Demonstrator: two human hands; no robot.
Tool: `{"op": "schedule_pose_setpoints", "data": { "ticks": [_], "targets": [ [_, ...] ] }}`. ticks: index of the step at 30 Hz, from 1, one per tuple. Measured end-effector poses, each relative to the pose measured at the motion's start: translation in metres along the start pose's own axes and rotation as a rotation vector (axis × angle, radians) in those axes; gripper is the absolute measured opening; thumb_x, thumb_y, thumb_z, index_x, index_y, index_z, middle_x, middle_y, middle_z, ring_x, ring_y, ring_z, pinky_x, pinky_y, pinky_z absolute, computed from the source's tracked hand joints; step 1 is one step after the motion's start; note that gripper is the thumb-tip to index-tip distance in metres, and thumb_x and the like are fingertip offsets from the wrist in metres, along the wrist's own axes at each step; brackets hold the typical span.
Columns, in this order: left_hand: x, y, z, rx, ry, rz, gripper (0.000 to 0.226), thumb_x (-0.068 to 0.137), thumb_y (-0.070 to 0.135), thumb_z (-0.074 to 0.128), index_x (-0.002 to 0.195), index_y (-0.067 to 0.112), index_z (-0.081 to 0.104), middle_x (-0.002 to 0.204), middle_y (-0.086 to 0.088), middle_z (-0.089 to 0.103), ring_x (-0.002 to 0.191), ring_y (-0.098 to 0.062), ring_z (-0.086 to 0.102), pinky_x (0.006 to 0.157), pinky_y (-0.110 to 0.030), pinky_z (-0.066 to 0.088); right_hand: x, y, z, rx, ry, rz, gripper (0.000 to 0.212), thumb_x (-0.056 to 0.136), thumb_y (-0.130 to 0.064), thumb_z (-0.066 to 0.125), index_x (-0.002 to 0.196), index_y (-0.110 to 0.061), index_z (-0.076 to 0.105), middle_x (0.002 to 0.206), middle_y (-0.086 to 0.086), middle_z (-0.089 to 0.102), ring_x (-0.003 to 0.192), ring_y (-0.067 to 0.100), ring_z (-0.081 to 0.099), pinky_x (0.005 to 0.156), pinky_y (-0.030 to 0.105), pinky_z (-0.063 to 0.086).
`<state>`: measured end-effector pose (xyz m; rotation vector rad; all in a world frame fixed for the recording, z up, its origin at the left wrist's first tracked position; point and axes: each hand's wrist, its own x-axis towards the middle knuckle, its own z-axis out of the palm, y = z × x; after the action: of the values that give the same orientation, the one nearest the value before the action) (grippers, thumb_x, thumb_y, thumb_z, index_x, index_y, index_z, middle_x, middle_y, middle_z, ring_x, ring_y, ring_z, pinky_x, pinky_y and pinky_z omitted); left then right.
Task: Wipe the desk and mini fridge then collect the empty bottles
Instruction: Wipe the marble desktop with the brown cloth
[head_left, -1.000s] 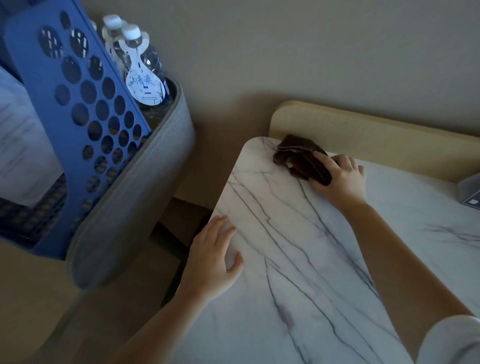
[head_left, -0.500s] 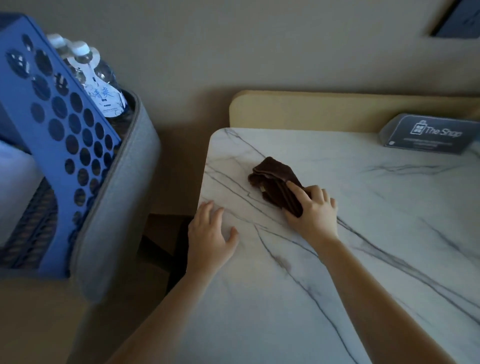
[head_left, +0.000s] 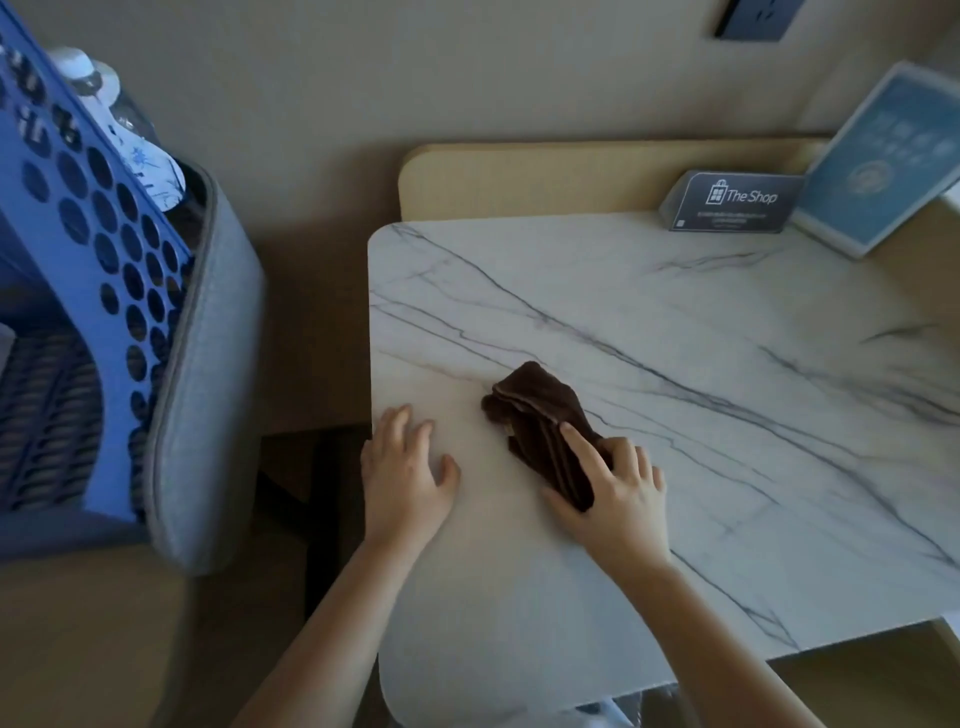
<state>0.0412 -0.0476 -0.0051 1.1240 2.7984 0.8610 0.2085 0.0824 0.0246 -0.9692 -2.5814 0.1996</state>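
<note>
I'm gripping the cloth (head_left: 540, 415) with my right hand (head_left: 613, 499), index finger lying along its top and the other fingers curling round its near end, so the folded pad is pressing on the desk (head_left: 675, 338) near its left edge for wiping. My left hand (head_left: 402, 483) is resting flat just beside it, fingers straight and holding nothing, bracing me, I judge. Bottles (head_left: 98, 98) are standing well apart in the cart (head_left: 208, 364) on the left; I can't tell whether they're empty.
</note>
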Motion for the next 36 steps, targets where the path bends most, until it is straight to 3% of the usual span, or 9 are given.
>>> {"op": "schedule_pose_setpoints", "data": {
  "ticks": [4, 8, 13, 16, 20, 24, 31, 36],
  "targets": [
    [-0.012, -0.001, -0.004, -0.039, -0.039, -0.004, 0.042, 0.077, 0.030, 0.052, 0.112, 0.009, 0.062, 0.133, -0.016, 0.049, 0.127, -0.033, 0.041, 0.098, -0.053, 0.037, 0.005, -0.005, -0.018, 0.127, -0.052, 0.065, 0.067, 0.072, -0.061, 0.046, 0.128, -0.024, 0.052, 0.098, 0.005, 0.053, 0.088, 0.026, 0.053, 0.082, 0.036, 0.037],
    [-0.014, -0.001, -0.006, -0.054, -0.060, -0.022, 0.040, 0.077, 0.022, 0.060, 0.115, 0.011, 0.061, 0.136, -0.013, 0.047, 0.131, -0.030, 0.037, 0.101, -0.050, 0.035, 0.034, -0.022, -0.027, 0.176, -0.009, -0.003, 0.061, 0.076, -0.056, 0.045, 0.127, -0.022, 0.051, 0.108, 0.009, 0.052, 0.098, 0.027, 0.050, 0.088, 0.038, 0.036],
    [-0.014, 0.001, -0.006, -0.060, -0.059, -0.029, 0.038, 0.078, 0.020, 0.063, 0.115, 0.012, 0.060, 0.137, -0.012, 0.047, 0.132, -0.029, 0.036, 0.102, -0.049, 0.034, 0.077, -0.032, -0.007, 0.136, -0.181, -0.060, 0.047, 0.083, -0.046, 0.058, 0.125, -0.025, 0.054, 0.124, 0.012, 0.048, 0.112, 0.033, 0.045, 0.097, 0.043, 0.036],
    [-0.014, 0.001, -0.007, -0.085, -0.059, -0.038, 0.038, 0.079, 0.020, 0.062, 0.116, 0.012, 0.060, 0.138, -0.011, 0.045, 0.133, -0.028, 0.033, 0.104, -0.049, 0.031, 0.079, -0.032, 0.008, 0.159, -0.308, 0.001, 0.048, 0.084, -0.047, 0.057, 0.129, -0.033, 0.048, 0.130, 0.002, 0.041, 0.122, 0.024, 0.037, 0.088, 0.038, 0.046],
    [-0.014, 0.002, -0.007, -0.084, -0.064, -0.051, 0.038, 0.078, 0.021, 0.061, 0.115, 0.013, 0.059, 0.138, -0.011, 0.045, 0.133, -0.027, 0.033, 0.104, -0.049, 0.032, 0.074, -0.032, 0.013, 0.085, -0.334, -0.044, 0.056, 0.080, -0.050, 0.060, 0.131, -0.035, 0.046, 0.133, 0.002, 0.037, 0.121, 0.024, 0.036, 0.077, 0.035, 0.049],
    [-0.014, 0.003, -0.006, -0.087, -0.034, -0.051, 0.037, 0.072, 0.022, 0.058, 0.107, 0.011, 0.062, 0.130, -0.014, 0.052, 0.126, -0.032, 0.043, 0.096, -0.051, 0.039, 0.074, -0.034, 0.015, 0.018, -0.401, -0.022, 0.060, 0.078, -0.047, 0.062, 0.133, -0.036, 0.042, 0.132, 0.003, 0.036, 0.118, 0.026, 0.036, 0.078, 0.036, 0.050],
    [-0.015, 0.002, -0.008, -0.112, -0.043, -0.041, 0.039, 0.075, 0.032, 0.044, 0.104, 0.012, 0.063, 0.129, -0.013, 0.053, 0.125, -0.031, 0.044, 0.095, -0.052, 0.041, 0.074, -0.036, 0.013, 0.057, -0.392, 0.045, 0.055, 0.078, -0.032, 0.063, 0.131, -0.032, 0.047, 0.118, 0.010, 0.045, 0.109, 0.032, 0.042, 0.078, 0.035, 0.047],
    [-0.020, 0.002, -0.013, -0.168, -0.058, -0.047, 0.038, 0.077, 0.029, 0.047, 0.106, 0.010, 0.063, 0.130, -0.014, 0.052, 0.127, -0.031, 0.043, 0.097, -0.050, 0.039, 0.062, -0.037, 0.002, 0.145, -0.421, 0.079, 0.055, 0.077, -0.027, 0.063, 0.130, -0.034, 0.048, 0.114, 0.007, 0.049, 0.104, 0.030, 0.047, 0.078, 0.033, 0.046]
  ]
}}
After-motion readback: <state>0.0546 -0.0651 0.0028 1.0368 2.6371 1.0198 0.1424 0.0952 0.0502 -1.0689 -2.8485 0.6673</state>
